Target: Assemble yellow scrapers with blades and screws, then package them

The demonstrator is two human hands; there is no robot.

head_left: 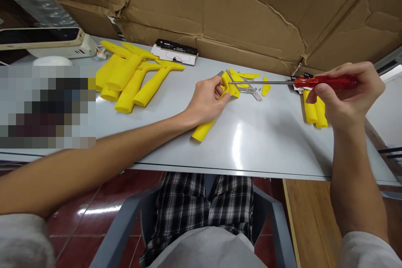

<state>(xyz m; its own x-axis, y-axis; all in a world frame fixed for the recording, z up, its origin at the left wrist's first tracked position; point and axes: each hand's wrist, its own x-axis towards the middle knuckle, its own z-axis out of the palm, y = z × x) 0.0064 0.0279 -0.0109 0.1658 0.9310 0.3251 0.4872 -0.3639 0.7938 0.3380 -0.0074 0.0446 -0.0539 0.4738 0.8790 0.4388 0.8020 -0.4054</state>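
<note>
My left hand [205,99] is closed around a yellow plastic scraper-like tool [203,130], its tubular handle pointing toward me on the table. My right hand [353,96] grips the red handle of a screwdriver [333,83]. Its long metal shaft runs level to the left, and the tip meets the head of the yellow tool beside my left fingers. Just behind and right of that head lie a metal blade-like piece [256,95], a loose yellow plate [266,88] and several tiny dark bits, perhaps screws.
Several yellow tools [125,73] are heaped at the left, near a black-and-white box [175,52]. Two yellow handles [310,109] lie at the right behind my right hand. A cardboard sheet [220,12] walls the back. A phone [40,37] rests at the far left.
</note>
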